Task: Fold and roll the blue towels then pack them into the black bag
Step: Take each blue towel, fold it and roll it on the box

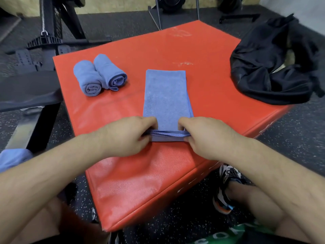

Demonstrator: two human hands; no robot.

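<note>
Sitting on a speckled black rubber floor point(290, 138) among dark gym frames, a red padded box point(175, 50) carries two rolled blue towels point(88, 80) touching side by side at its far left, one folded blue towel point(166, 95) flat at the centre, and one black bag point(267, 67) slumped on the far right corner. The left hand point(126, 134) and right hand point(205, 136) each pinch the folded towel's near end, fingers curled round its layered edge

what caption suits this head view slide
Left hand and right hand pinch near end of folded blue towel on red padded box; two rolled blue towels, black fabric bag nearby.
</note>
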